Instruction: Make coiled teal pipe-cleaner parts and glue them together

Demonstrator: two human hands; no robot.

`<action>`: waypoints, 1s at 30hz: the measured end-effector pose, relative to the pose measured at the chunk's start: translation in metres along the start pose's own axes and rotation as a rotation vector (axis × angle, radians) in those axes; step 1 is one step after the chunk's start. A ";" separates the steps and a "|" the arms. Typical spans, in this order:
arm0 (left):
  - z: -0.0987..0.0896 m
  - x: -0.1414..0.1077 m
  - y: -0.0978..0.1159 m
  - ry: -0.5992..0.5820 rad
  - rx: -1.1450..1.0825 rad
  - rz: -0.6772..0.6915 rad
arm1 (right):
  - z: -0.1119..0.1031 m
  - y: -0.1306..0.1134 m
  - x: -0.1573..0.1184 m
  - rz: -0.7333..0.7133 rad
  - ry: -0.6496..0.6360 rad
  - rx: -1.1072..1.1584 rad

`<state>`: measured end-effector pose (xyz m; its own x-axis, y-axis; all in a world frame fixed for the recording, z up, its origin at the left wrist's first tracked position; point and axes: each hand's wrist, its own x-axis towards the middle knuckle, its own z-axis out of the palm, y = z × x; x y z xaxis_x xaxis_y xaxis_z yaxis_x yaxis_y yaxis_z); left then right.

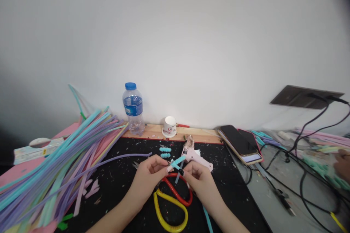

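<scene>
In front of me, both hands are closed in a pinch at a short turquoise pipe cleaner (179, 160), part of it looking coiled. My left hand (149, 174) grips its left side between thumb and fingertips. Fingertips of my right hand (199, 179) close at its lower right end, by a small dark spot I cannot make out. Two short coiled turquoise pieces (165, 150) lie just beyond. Under my hands are scissors with one yellow handle loop (158, 209) and one red loop (175, 191); their blades are hidden. A pale pink glue gun (201, 159) lies behind my right hand.
A heap of pastel pipe cleaners (65, 160) covers the left side. A water bottle (133, 111) and paper cup (170, 127) stand by the wall. Phones (240, 142) and black cables (298, 198) lie right. Another person's hand (343, 164) shows at the right edge.
</scene>
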<state>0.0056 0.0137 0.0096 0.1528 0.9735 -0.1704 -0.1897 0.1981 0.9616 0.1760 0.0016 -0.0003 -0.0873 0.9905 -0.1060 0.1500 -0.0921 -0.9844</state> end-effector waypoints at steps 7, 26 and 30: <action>0.002 -0.001 0.003 -0.049 -0.037 -0.012 | 0.001 -0.003 -0.002 -0.032 -0.001 -0.009; 0.003 -0.002 0.002 -0.133 -0.064 0.011 | 0.003 -0.005 -0.003 0.041 -0.049 0.004; 0.003 -0.002 0.002 -0.141 -0.056 0.019 | 0.004 -0.003 -0.004 -0.007 -0.022 0.010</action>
<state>0.0077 0.0121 0.0122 0.2822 0.9522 -0.1171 -0.2473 0.1901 0.9501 0.1719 -0.0022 0.0025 -0.1095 0.9887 -0.1022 0.1390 -0.0866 -0.9865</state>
